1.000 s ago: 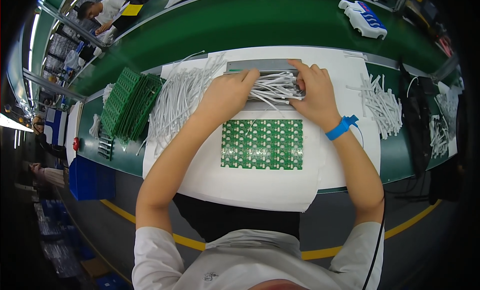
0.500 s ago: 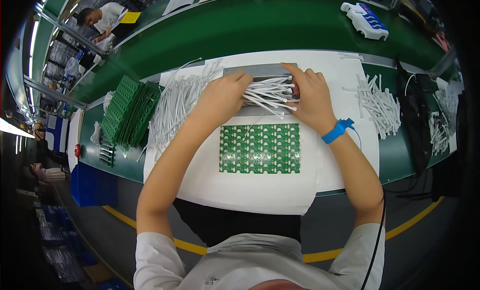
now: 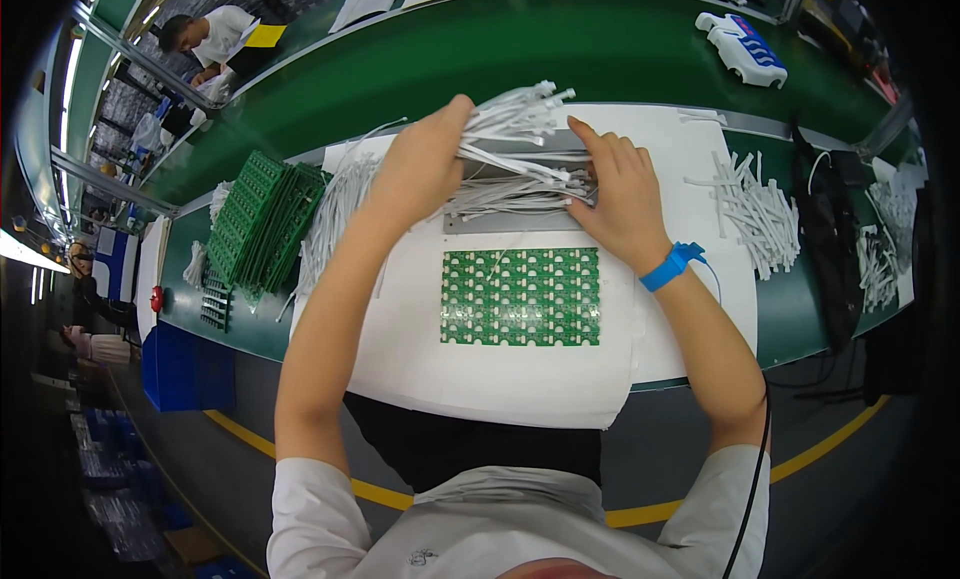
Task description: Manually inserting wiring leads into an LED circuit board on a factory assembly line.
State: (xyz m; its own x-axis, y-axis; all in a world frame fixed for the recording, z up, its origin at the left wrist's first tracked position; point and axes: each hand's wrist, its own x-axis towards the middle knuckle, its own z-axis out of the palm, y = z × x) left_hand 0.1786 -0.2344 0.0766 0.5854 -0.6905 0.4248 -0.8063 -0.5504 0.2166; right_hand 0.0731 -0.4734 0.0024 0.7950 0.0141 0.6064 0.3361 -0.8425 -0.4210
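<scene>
The left hand (image 3: 425, 169) hides part of its white cable bundle (image 3: 518, 116).

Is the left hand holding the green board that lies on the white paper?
No, the left hand holds a bundle of white strands.

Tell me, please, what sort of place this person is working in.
Probably an electronics assembly workshop: a green printed circuit board panel lies on a white sheet, the left hand holds a bunch of thin white cables, and the blue corded wrist strap looks anti-static.
</scene>
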